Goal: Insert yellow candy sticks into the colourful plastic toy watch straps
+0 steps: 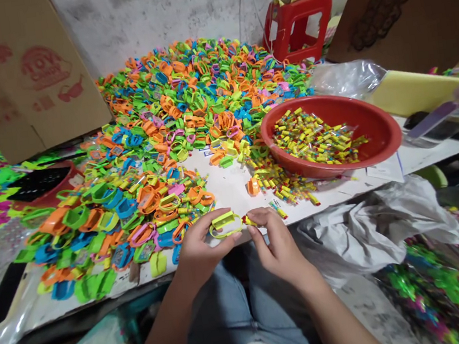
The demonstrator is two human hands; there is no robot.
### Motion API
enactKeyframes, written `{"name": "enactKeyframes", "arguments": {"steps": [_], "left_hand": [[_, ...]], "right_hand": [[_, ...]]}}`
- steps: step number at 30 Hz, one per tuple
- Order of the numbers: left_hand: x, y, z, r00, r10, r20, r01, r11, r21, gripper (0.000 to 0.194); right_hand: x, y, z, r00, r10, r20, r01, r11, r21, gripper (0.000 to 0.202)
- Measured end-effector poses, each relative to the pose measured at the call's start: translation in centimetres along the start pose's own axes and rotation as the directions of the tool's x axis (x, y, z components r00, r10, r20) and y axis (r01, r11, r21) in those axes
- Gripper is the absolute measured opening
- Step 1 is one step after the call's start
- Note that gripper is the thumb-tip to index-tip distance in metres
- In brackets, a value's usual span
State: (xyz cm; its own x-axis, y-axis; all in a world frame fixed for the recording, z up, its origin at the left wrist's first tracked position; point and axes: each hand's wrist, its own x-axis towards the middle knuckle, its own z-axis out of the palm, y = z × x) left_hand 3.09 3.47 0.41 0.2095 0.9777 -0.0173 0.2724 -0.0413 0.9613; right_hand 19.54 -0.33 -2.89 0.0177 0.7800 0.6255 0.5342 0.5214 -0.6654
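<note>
Between the fingers and thumb of my left hand (pixel 203 249) is a yellow-green toy watch (pixel 224 223), its strap forming a loop. My right hand (pixel 276 240) pinches a small yellow-wrapped candy (pixel 248 221) with a red end, close to the watch's right side. Both hands are over the table's front edge, above my lap. An orange toy watch (pixel 252 186) lies on the white table (pixel 227 186) just beyond them. To the left is a pile of toy watches (pixel 148 199) in mixed colours. Loose wrapped candies (pixel 288 184) lie to the right.
A red basin (pixel 339 169) full of yellow-wrapped candies stands at the right. Against the wall rises a large heap of toy watches (pixel 201 85). A cardboard box (pixel 26 74) is at the left, a red stool (pixel 297 27) at the back, and a white plastic bag (pixel 372 226) at the right edge.
</note>
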Motion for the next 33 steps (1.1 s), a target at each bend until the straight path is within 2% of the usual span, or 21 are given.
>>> {"name": "enactKeyframes", "arguments": {"steps": [4, 8, 12, 14, 17, 19, 20, 22, 23, 25, 28, 30, 31, 32, 33], "left_hand": [[0.1, 0.4, 0.3, 0.992, -0.124, 0.015, 0.125, 0.989, -0.077, 0.044], [0.1, -0.3, 0.3, 0.969, -0.227, 0.096, 0.238, 0.962, -0.132, 0.049], [0.0, -1.1, -0.4, 0.952, -0.245, 0.181, 0.251, 0.968, -0.01, 0.045], [-0.2, -0.9, -0.8, 0.948, -0.256, 0.19, 0.249, 0.967, 0.062, 0.042], [-0.9, 0.1, -1.2, 0.959, -0.245, 0.145, 0.224, 0.963, 0.149, 0.039], [-1.5, 1.0, -1.9, 0.978, -0.197, 0.072, 0.178, 0.961, 0.212, 0.038], [-1.9, 1.3, -2.6, 0.988, -0.153, 0.01, 0.146, 0.959, 0.244, 0.037], [-2.3, 1.8, -4.7, 0.985, -0.053, -0.165, 0.101, 0.949, 0.3, 0.036], [-2.5, 1.7, -6.2, 0.963, 0.001, -0.269, 0.089, 0.943, 0.322, 0.037], [-2.6, 1.1, -9.5, 0.874, 0.123, -0.47, 0.06, 0.933, 0.356, 0.04], [-2.4, -0.9, -14.3, 0.668, 0.274, -0.692, 0.02, 0.923, 0.385, 0.043], [-1.9, -2.3, -16.6, 0.542, 0.308, -0.782, 0.074, 0.909, 0.409, 0.042], [-1.5, -3.0, -17.4, 0.499, 0.331, -0.801, 0.11, 0.893, 0.437, 0.041], [-1.0, -3.5, -17.9, 0.472, 0.363, -0.803, 0.139, 0.869, 0.475, 0.039], [-0.4, -3.9, -18.4, 0.462, 0.402, -0.79, 0.152, 0.842, 0.518, 0.038]], "right_hand": [[0.2, 0.1, -0.4, 0.992, -0.024, 0.124, 0.042, 0.988, -0.151, 0.009], [0.2, 0.2, -0.6, 0.978, -0.021, 0.206, 0.079, 0.957, -0.277, 0.011], [0.0, 0.2, -0.3, 0.969, -0.082, 0.234, 0.152, 0.942, -0.3, 0.015], [-0.2, 0.0, 0.1, 0.967, -0.111, 0.228, 0.174, 0.944, -0.28, 0.016], [-0.4, -0.1, 1.0, 0.974, -0.114, 0.196, 0.161, 0.956, -0.245, 0.02], [-0.5, 0.0, 1.5, 0.979, -0.089, 0.182, 0.128, 0.969, -0.211, 0.017], [-0.5, 0.2, 1.8, 0.982, -0.073, 0.175, 0.108, 0.974, -0.199, 0.018], [-0.5, 0.8, 2.0, 0.988, -0.031, 0.15, 0.059, 0.98, -0.189, 0.036], [-0.5, 1.2, 2.0, 0.991, -0.006, 0.131, 0.031, 0.982, -0.188, 0.045], [-0.5, 2.0, 2.0, 0.994, 0.044, 0.103, -0.025, 0.984, -0.178, 0.048], [-0.7, 2.9, 2.0, 0.989, 0.103, 0.106, -0.088, 0.987, -0.135, 0.038], [-0.8, 3.1, 2.4, 0.986, 0.114, 0.123, -0.101, 0.989, -0.108, 0.034], [-0.9, 3.1, 2.6, 0.985, 0.111, 0.132, -0.099, 0.99, -0.097, 0.032], [-0.9, 3.1, 2.9, 0.984, 0.104, 0.145, -0.092, 0.992, -0.085, 0.03], [-1.0, 3.0, 3.1, 0.983, 0.094, 0.158, -0.083, 0.994, -0.072, 0.029]]}}
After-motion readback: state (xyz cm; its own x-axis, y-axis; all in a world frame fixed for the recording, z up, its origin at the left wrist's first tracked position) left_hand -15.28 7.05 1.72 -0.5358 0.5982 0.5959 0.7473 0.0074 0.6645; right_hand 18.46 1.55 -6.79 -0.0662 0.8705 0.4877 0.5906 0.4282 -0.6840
